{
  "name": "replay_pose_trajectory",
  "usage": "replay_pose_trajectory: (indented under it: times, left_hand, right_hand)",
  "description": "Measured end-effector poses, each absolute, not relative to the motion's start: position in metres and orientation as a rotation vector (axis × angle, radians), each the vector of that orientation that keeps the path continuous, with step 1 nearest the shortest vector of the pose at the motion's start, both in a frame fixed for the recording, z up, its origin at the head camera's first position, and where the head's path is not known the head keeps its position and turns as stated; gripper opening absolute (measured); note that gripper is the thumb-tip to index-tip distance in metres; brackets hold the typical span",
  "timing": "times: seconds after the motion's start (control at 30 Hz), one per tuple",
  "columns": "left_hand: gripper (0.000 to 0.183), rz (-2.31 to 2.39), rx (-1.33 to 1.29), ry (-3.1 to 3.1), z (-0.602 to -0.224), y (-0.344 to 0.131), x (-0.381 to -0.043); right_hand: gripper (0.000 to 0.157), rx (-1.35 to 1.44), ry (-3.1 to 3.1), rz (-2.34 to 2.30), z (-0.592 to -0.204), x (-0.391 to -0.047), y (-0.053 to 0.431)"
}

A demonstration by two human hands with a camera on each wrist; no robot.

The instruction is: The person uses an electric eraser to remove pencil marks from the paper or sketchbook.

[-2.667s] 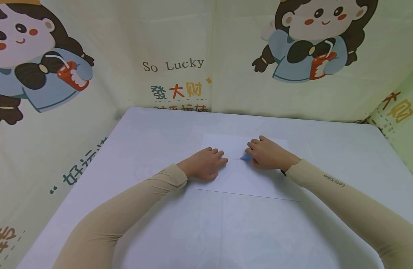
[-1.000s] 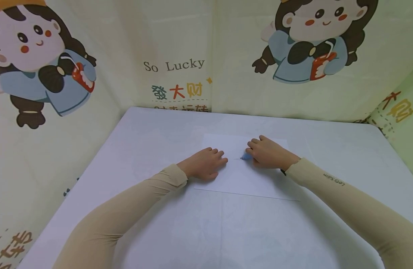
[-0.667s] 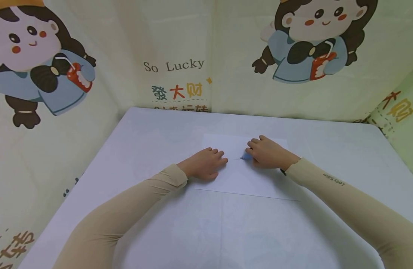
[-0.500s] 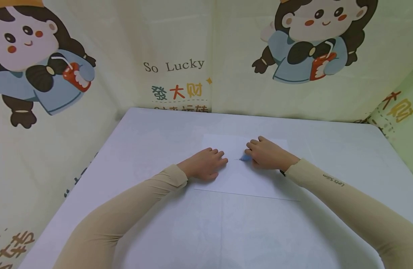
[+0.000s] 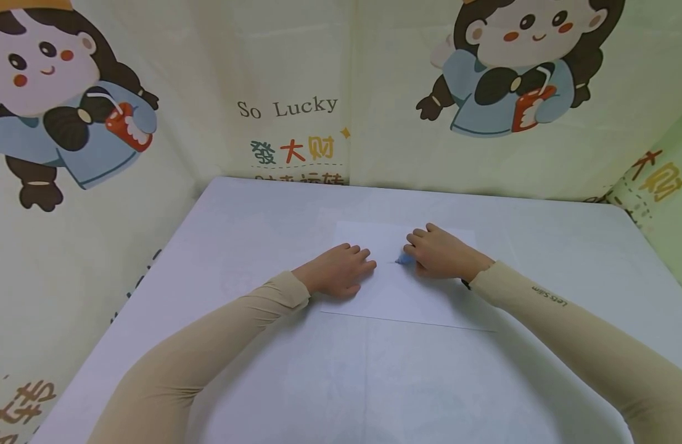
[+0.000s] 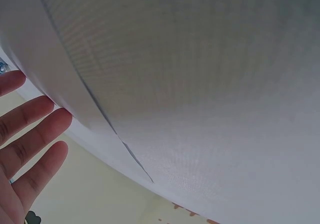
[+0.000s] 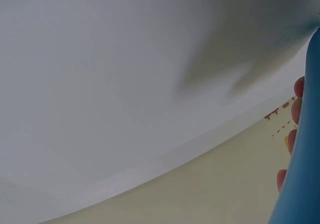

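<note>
A sheet of white paper (image 5: 385,302) lies on the white table. My left hand (image 5: 338,270) rests on the sheet's left part with its fingers spread and extended; in the left wrist view those fingers (image 6: 37,134) touch the white surface. Over the right half, my right hand (image 5: 443,251) grips a thick blue pen-like tool (image 5: 406,258) that tapers to a dark point. Its tip meets the paper beside a short faint line. In the right wrist view the blue tool (image 7: 302,149) has curled fingers behind it, and dark specks and a bluish smudge (image 7: 300,31) show by its tip.
The white table (image 5: 263,216) reaches back to a cream backdrop (image 5: 385,80) printed with cartoon figures and lettering. More of the printed cloth (image 5: 86,246) hangs at the left side. Both forearms, in beige sleeves (image 5: 568,320), lie over the front of the table.
The right hand with the blue tool makes only tiny shifts, ending very slightly to the left. The left hand and paper stay put. The cloth at the left sways.
</note>
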State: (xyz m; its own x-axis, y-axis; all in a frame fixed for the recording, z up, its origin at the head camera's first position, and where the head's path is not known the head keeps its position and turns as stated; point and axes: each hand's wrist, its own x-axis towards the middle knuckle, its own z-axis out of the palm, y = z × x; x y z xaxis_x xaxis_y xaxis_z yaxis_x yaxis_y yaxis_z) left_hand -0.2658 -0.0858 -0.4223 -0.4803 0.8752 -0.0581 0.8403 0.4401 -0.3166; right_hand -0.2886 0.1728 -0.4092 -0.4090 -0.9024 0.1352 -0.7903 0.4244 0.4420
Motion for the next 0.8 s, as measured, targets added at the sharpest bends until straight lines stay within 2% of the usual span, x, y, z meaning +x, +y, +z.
replay_pose_trajectory:
  times: [0.8]
  left_hand:
    - [0.035,0.458,-1.548,-2.588,-0.4182,-0.0863,-0.2657]
  right_hand:
    - [0.013,1.457,-2.347,-0.46,-0.4074,-0.2896,0.1712]
